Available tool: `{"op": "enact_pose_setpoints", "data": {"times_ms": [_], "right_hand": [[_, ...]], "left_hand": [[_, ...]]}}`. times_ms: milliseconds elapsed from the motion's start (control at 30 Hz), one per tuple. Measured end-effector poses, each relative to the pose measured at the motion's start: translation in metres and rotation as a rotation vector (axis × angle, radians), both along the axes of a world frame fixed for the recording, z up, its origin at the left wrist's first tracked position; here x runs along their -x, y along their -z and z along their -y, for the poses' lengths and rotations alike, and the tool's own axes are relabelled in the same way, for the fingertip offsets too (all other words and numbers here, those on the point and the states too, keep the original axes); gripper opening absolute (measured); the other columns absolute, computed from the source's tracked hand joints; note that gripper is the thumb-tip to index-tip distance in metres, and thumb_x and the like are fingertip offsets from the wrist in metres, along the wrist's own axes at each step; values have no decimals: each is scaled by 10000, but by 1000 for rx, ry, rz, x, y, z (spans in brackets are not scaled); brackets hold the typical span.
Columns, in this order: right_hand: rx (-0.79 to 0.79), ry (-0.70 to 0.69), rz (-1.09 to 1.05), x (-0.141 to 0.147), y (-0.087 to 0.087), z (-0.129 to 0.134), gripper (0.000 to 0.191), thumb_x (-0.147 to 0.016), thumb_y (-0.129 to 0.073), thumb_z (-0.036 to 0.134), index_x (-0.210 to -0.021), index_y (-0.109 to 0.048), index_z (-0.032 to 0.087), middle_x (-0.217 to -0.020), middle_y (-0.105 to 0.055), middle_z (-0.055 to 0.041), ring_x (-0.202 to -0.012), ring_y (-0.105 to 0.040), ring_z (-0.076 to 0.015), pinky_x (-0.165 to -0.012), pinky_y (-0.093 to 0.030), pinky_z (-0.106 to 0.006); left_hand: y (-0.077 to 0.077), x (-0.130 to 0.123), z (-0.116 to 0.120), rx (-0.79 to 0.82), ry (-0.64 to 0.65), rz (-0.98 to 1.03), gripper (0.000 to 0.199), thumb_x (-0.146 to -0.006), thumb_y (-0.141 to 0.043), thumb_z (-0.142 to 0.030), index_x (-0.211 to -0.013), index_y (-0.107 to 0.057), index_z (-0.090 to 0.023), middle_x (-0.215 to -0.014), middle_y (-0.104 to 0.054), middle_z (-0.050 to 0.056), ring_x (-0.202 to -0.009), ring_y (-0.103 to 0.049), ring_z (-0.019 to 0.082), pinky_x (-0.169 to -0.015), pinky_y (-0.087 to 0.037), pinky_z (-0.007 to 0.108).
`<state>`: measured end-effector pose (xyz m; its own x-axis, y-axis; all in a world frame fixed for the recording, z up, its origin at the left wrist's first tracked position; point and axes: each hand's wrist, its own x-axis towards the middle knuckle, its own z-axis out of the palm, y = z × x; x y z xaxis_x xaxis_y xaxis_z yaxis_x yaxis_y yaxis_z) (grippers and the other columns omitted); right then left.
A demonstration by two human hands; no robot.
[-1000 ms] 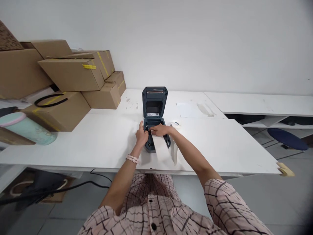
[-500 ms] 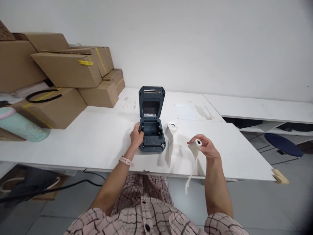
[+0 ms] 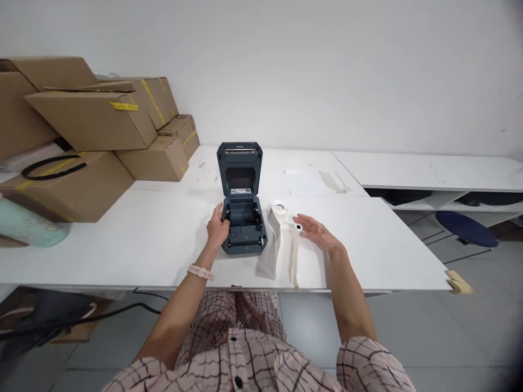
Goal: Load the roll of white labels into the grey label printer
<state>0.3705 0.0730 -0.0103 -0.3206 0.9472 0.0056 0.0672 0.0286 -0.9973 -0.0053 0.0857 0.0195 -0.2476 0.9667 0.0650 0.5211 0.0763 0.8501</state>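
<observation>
A dark blue printer (image 3: 244, 239) stands on the white table with its lid up and its inner bay visible. My left hand (image 3: 217, 228) grips the printer's left edge, thumb over the rim. Right of the printer, a white paper roll (image 3: 279, 209) stands with its strip hanging toward the front edge. Beside it is a smaller roll (image 3: 297, 228), its loose strip lying down to the table edge. Against that small roll's right side is my right hand (image 3: 318, 233), fingers extended and apart, not wrapped round it.
Cardboard boxes (image 3: 90, 120) are stacked at the left, with a black band (image 3: 53, 173) on one and a mint bottle (image 3: 35, 224) in front. A paper sheet (image 3: 304, 182) lies behind the rolls. A blue stool (image 3: 466, 227) stands at the right.
My right hand has moved left with the small roll, set it down beside the larger roll and opened. My left hand stays on the printer. The view has shifted slightly right.
</observation>
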Motion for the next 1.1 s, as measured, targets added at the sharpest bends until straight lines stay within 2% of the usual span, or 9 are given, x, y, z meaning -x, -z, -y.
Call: {"op": "enact_pose_setpoints", "data": {"times_ms": [167, 333, 433, 533, 700, 767, 867, 967, 1100], "right_hand": [[-102, -43, 74, 7, -30, -42, 736, -703, -815, 345, -1378, -521, 330, -1563, -430, -75, -1471, -354, -234, -1205, -272, -468], [49, -179, 300, 50, -39, -85, 823, -562, -871, 244, -1324, -563, 240, -1408, -588, -106, -1295, -544, -296, -1052, -466, -438], [72, -147, 338, 69, -39, -88, 699, -581, -837, 251, -1233, -602, 161, -1169, -712, -114, -1050, -664, -285, -881, -554, -387], [32, -99, 328, 80, -47, -84, 576, -678, -757, 346, -1197, -610, 144, -1059, -738, -99, -950, -681, -268, -815, -565, -370], [-201, -161, 281, 112, -94, -84, 590, -726, -706, 455, -1227, -594, 164, -1111, -720, -79, -1027, -654, -269, -887, -535, -393], [-311, -269, 411, 137, -115, -84, 653, -691, -751, 454, -1259, -572, 185, -1185, -689, -80, -1071, -637, -271, -919, -516, -397], [-445, -392, 848, 177, -135, -83, 686, -615, -817, 445, -1218, -590, 208, -1188, -676, -91, -1059, -640, -299, -904, -509, -410], [-503, -414, 1223, 208, -135, -82, 692, -601, -818, 442, -1216, -594, 219, -1204, -667, -115, -1064, -647, -333, -879, -513, -411], [-465, -452, 1390, 231, -118, -85, 679, -624, -799, 445, -1227, -600, 204, -1234, -660, -137, -1114, -638, -359, -870, -522, -410]], "left_hand": [[0, 0, -1, -8, 4, 1, 760, -745, -511, -107, -1480, -406, -268, -1243, -710, 31, -1149, -646, 233, -1056, -434, 411], [-5, -2, 1, 17, -6, 2, 767, -748, -506, -97, -1490, -391, -255, -1256, -705, 34, -1122, -655, 240, -1049, -435, 415], [-7, -4, 3, 17, -21, 22, 757, -754, -506, -100, -1487, -395, -251, -1271, -698, 39, -1122, -655, 241, -1051, -432, 416], [-8, -5, 5, 16, -22, 35, 745, -754, -508, -97, -1475, -412, -258, -1272, -697, 39, -1148, -646, 247, -1066, -420, 427], [-10, -5, 7, -6, 6, 41, 746, -752, -491, -79, -1466, -426, -285, -1240, -706, 33, -1154, -644, 268, -1061, -424, 464], [-9, -5, 7, -12, 1, 31, 749, -754, -487, -74, -1468, -425, -289, -1231, -708, 31, -1153, -644, 277, -1057, -424, 472], [-8, -4, 7, -2, -6, 42, 745, -761, -496, -80, -1473, -417, -287, -1282, -685, 36, -1201, -621, 282, -1064, -421, 460], [-8, -4, 7, 1, -5, 61, 748, -762, -503, -78, -1476, -410, -280, -1315, -667, 42, -1219, -611, 279, -1060, -429, 448], [-9, -5, 7, 12, -11, 43, 750, -759, -501, -57, -1474, -415, -267, -1289, -681, 48, -1212, -616, 275, -1072, -420, 447]]}}
